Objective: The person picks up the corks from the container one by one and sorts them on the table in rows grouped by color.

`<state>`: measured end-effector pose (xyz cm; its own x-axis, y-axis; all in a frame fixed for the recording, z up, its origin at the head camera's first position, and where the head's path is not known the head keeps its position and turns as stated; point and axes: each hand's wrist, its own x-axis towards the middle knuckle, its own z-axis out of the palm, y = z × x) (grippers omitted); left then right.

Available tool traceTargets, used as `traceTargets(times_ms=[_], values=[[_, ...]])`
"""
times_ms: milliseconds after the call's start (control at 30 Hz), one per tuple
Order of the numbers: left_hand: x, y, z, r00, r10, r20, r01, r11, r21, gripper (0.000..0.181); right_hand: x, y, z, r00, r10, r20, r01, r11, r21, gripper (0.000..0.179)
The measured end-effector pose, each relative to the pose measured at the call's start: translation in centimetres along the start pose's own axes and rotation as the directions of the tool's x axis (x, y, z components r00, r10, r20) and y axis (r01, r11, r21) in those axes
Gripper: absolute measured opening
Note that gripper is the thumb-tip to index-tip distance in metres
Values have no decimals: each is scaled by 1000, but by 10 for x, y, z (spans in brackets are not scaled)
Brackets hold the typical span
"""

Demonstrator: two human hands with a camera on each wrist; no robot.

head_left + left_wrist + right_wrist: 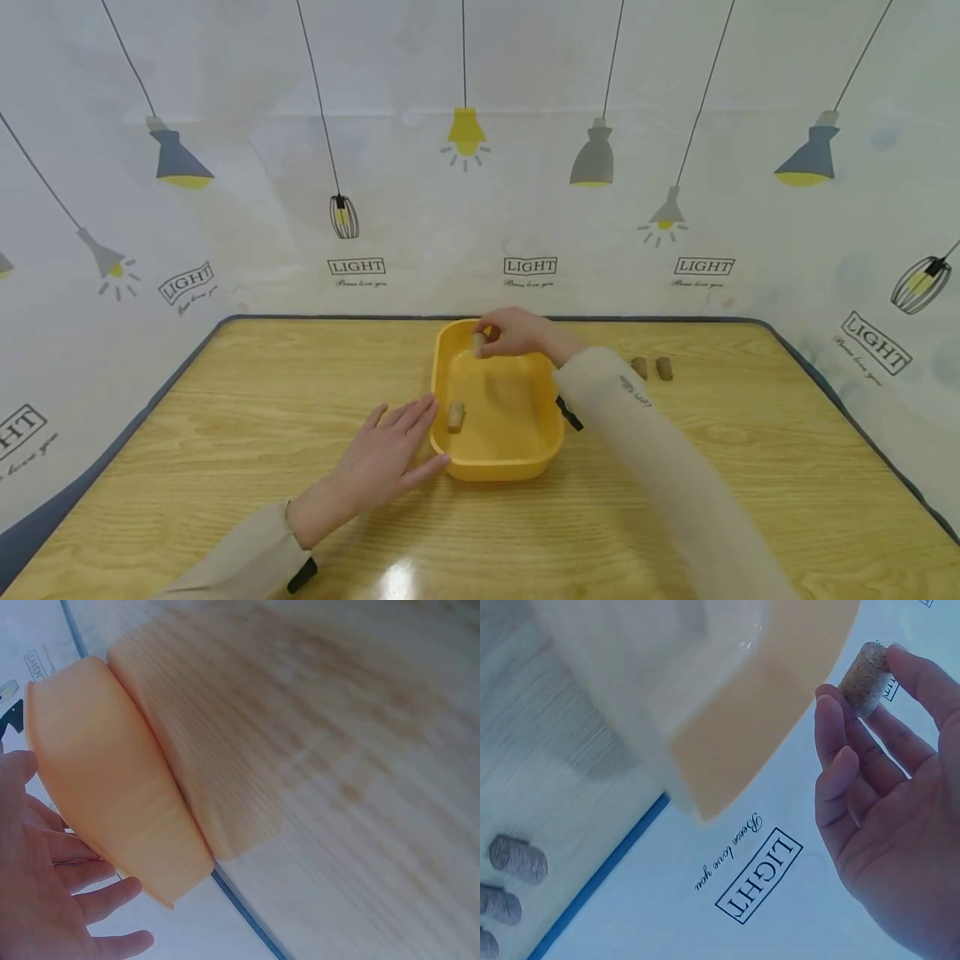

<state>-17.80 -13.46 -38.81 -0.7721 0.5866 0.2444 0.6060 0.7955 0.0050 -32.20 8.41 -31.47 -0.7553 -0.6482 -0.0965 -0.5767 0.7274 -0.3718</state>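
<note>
My right hand (513,331) pinches a cork stopper (868,679) between thumb and fingers. It is held over the far left part of a yellow plastic basin (498,471). A second cork (456,417) stands in the basin near its left wall. My left hand (390,454) lies along the basin's left side, fingers fairly straight and spread, fingertips at the rim. In the left wrist view this hand (45,877) is beside the basin's outer wall (112,765).
To the right of the basin, corks (664,368) lie on the wooden table (247,400); the right wrist view shows three, one a lighter-lit cork (519,859). The right sleeve (652,450) covers part of that side. A lamp-print backdrop (420,183) rises behind the table's dark edge.
</note>
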Motion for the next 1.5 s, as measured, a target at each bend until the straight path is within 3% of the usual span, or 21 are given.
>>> traceTargets(times_ms=[300, 633, 1000, 1500], values=[[-1, 0, 2, 1000, 1, -16, -1, 1000, 1, 71, -24, 15, 0, 993, -116, 16, 117, 993, -16, 39], [-2, -1, 2, 1000, 11, -28, -11, 1000, -22, 70, -49, 30, 5, 987, -159, -19, 158, 987, -34, 37], [-2, -2, 2, 999, 11, -31, -11, 1000, -13, 70, -87, 49, 7, 978, -180, -106, 183, 983, 20, 44], [-2, -1, 2, 1000, 0, -8, -1, 1000, -19, 70, -146, 88, 3, 978, -117, -172, 123, 992, 23, 45]])
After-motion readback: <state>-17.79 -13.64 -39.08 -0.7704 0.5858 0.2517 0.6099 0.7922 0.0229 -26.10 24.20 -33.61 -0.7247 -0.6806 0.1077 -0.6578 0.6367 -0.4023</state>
